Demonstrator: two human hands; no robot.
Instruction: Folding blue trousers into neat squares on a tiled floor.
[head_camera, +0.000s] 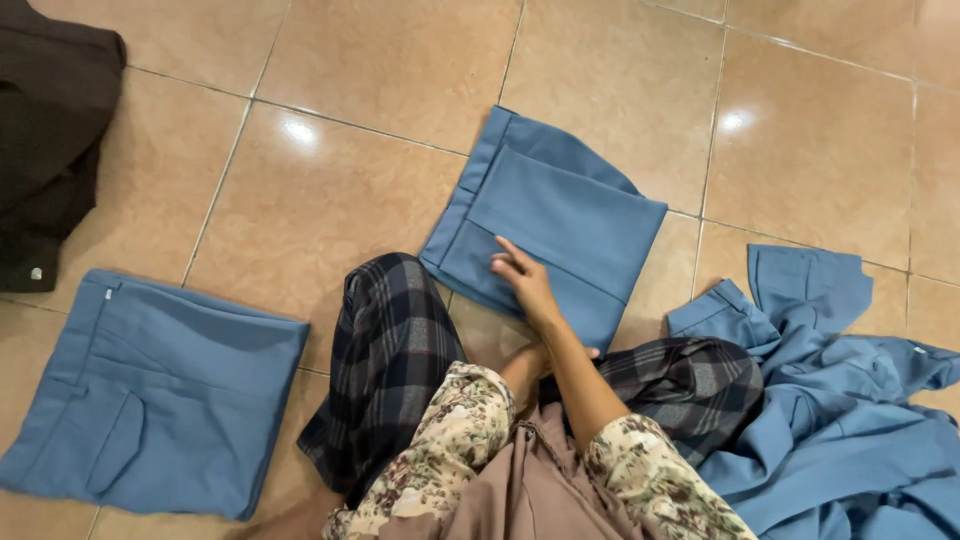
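Note:
My right hand (524, 282) lies flat, fingers stretched out, on the near left corner of a folded pair of blue trousers (570, 210) on the tiled floor in front of me. It presses on the cloth without gripping it. My left hand (522, 368) is mostly hidden under my right forearm, close to my lap, and its fingers cannot be made out. I sit cross-legged in dark plaid trousers (390, 350) and a floral-sleeved top.
A second folded pair of blue trousers (150, 395) lies at the left. A loose heap of blue garments (840, 420) spreads at the right. Dark brown clothing (50, 120) sits at the far left corner. The floor is glossy tan tile (330, 190).

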